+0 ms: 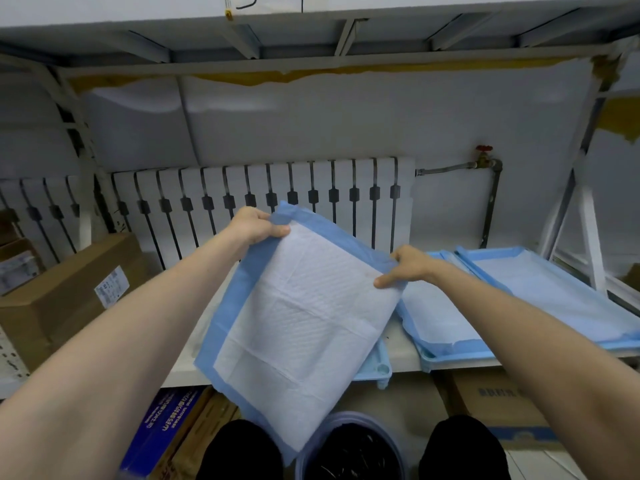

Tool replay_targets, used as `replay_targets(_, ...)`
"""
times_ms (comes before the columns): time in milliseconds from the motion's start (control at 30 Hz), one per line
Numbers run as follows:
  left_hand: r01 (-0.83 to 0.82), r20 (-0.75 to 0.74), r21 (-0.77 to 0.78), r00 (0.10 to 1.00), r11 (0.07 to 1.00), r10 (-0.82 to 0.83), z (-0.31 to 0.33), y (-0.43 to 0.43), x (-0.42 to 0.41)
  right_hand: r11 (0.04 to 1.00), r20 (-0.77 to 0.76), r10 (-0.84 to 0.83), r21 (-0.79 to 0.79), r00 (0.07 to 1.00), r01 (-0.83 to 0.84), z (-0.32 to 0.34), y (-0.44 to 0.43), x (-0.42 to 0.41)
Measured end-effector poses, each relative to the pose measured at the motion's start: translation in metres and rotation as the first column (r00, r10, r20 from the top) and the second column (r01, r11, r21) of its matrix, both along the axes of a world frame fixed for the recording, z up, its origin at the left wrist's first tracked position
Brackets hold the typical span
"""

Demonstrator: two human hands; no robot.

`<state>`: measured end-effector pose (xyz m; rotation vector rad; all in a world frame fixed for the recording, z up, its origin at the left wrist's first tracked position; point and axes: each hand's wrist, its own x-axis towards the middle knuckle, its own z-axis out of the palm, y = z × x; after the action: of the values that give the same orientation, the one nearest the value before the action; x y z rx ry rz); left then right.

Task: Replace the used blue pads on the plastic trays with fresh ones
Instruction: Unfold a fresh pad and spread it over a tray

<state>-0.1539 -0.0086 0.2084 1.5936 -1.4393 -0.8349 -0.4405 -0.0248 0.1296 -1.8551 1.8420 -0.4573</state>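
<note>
Head view: the person looks down at both hands in front of a white shelf.
Blue pad: it hangs in the air between the two hands. Its white side faces the person and a blue edge runs round it. It is tilted, with the left top corner higher than the right one. Its bottom corner hangs down over the bin.
Left hand: it pinches the top left corner of the blue pad, with the thumb on the front and the fingers behind.
Right hand: it pinches the top right corner, with the thumb on the white side and the fingers curled over the blue edge.
Hidden tray: a light blue plastic tray lies on the shelf behind the blue pad. Only its front right corner shows.
Middle tray: it sits on the shelf just right of the blue pad, with a flat pad in it. The right arm covers part of it.
Right tray: it is next to the middle tray, with its own pad inside. Whether the two trays touch or overlap cannot be told.
Bin: it is round with a dark bag, down between the person's black-clad knees.
Cardboard box: it is on the left, beside the left arm.
Radiator: it is white and stands at the wall behind the hands.
Red valve: it sits on a pipe right of the radiator.
Blue box: it is under the shelf, on the left.
</note>
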Motion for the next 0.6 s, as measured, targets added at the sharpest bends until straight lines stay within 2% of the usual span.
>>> replay_targets(67, -0.065, -0.065, -0.022, 0.996, 0.998, 0.064, -0.002, -0.002, 0.003, 0.995, 0.295, -0.094, 0.047, 0.951, 0.084, -0.011, 0.002, -0.008)
replay_targets(133, -0.144, -0.140, -0.038, 0.981, 0.989, 0.138, -0.007, -0.006, 0.006, 0.980, 0.614, -0.197, 0.094, 0.765, 0.177, -0.023, 0.003, -0.012)
replay_targets(167, -0.181, -0.168, -0.047, 0.971, 0.982, 0.171, -0.010, -0.008, 0.007, 0.973, 0.724, -0.222, 0.123, 0.654, 0.194, -0.028, 0.005, -0.010)
replay_targets(200, -0.212, -0.191, -0.051, 0.961, 0.976, 0.199, -0.012, -0.009, 0.008, 0.971, 0.778, -0.233, 0.156, 0.583, 0.180, -0.033, 0.007, -0.007)
replay_targets(300, -0.282, -0.204, -0.053, 0.942, 0.958, 0.266, -0.020, -0.013, 0.013, 0.978, 0.782, -0.210, 0.174, 0.587, 0.119, -0.046, 0.013, 0.010)
replay_targets(400, -0.350, -0.136, -0.046, 0.930, 0.936, 0.341, -0.028, -0.016, 0.022, 0.965, 0.813, -0.179, 0.036, 0.554, 0.259, -0.048, 0.009, 0.027)
replay_targets(467, -0.396, -0.053, -0.036, 0.918, 0.918, 0.394, -0.034, -0.021, 0.027, 0.924, 0.828, -0.154, -0.073, 0.540, 0.375, -0.045, 0.006, 0.036)
replay_targets(533, -0.420, 0.140, -0.067, 0.894, 0.905, 0.425, -0.036, -0.021, 0.025, 0.899, 0.786, -0.097, -0.193, 0.610, 0.392, -0.039, 0.005, 0.045)
replay_targets(600, -0.392, 0.277, -0.158, 0.863, 0.906, 0.422, -0.034, -0.019, 0.014, 0.896, 0.705, 0.003, -0.316, 0.709, 0.311, -0.034, 0.006, 0.055)
